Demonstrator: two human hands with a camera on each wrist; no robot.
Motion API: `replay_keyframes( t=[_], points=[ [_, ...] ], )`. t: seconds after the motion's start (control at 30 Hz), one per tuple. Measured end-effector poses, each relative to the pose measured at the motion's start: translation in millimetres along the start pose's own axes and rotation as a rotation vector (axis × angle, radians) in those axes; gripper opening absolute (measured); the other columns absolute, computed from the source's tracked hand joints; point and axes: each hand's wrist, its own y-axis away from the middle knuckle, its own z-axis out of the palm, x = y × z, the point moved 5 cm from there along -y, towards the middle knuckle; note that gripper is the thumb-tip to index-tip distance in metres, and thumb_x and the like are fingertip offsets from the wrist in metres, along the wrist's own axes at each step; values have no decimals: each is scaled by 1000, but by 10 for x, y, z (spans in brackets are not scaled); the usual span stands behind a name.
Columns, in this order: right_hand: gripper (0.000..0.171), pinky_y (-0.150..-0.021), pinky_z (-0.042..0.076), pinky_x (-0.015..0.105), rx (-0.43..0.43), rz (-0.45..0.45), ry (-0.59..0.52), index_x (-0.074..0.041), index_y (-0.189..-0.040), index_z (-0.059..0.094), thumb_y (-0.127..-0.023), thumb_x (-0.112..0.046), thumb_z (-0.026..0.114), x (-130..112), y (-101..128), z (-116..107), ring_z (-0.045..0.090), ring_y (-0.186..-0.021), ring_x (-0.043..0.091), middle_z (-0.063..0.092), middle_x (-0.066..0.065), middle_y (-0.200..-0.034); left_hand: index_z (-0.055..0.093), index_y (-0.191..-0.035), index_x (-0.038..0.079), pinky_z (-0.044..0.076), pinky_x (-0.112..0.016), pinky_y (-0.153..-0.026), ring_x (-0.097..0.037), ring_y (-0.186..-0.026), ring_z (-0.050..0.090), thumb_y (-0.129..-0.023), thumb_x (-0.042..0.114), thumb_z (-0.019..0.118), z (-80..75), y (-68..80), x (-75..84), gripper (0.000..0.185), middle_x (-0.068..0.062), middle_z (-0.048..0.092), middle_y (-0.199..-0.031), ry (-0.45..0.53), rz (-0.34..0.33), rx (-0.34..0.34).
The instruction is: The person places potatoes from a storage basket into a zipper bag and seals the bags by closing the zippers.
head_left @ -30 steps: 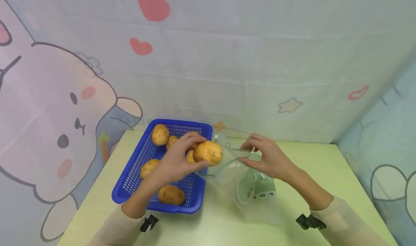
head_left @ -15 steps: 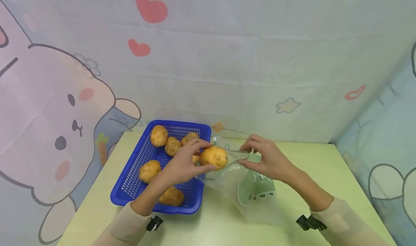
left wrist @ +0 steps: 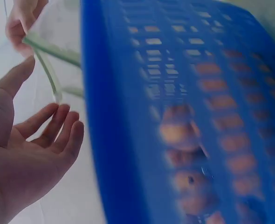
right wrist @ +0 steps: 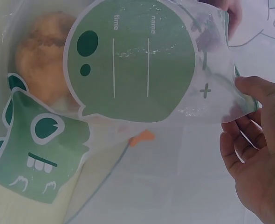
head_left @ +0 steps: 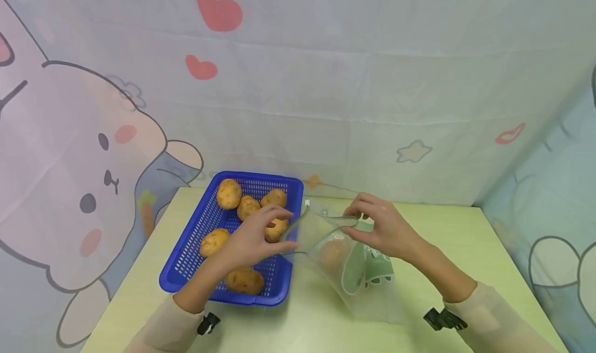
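Observation:
A translucent zip bag (head_left: 374,298) with a green cartoon print stands tilted on the table, its mouth spread toward the basket. My right hand (head_left: 384,226) pinches the right end of the bag's mouth between thumb and fingers, also plain in the right wrist view. Inside the bag, a potato (head_left: 332,254) shows through the plastic. Fingers and thumb apart, my left hand (head_left: 253,236) hovers over the basket's right side beside the bag's mouth and holds nothing. The blue basket (head_left: 168,281) contains several potatoes, one (head_left: 276,230) just beyond the left fingers.
A pale yellow-green table (head_left: 447,249) carries the basket at left and the bag to its right. A printed cloth backdrop (head_left: 326,84) rises behind the table's far edge. The basket's raised rim runs close to the bag.
The potato in my left hand moved right to the bag's mouth and was let go; it is now inside the bag. My left hand has drawn back left. The right hand stayed put.

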Motion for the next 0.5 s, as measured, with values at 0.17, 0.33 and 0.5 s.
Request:
replay_keyframes(
  t=[0.17,0.33,0.5],
  points=[
    [23,-74,54,29,4,3,-8,-17,-102,73,-87,-8,88,22,18,0,64,-85,17,66,-5,-97,63,-142,17,53,-50,-106,-26,-130,59,-88,46,87,-74,162,-301,66,0,62,-142,-3,-26,-58],
    [23,-72,56,34,13,-7,-11,-14,-102,73,-86,-7,88,35,26,-3,64,-85,15,67,-2,-97,62,-142,12,50,-56,-109,-29,-133,58,-87,44,88,-71,324,-590,69,-6,63,-142,33,-61,-147],
    [22,-72,55,33,9,-14,-9,-11,-101,73,-86,-6,88,37,29,9,64,-85,16,67,-1,-98,61,-140,4,46,-60,-111,-36,-132,58,-88,38,88,-46,492,-768,68,-15,64,-141,45,-88,-246]
  ],
)
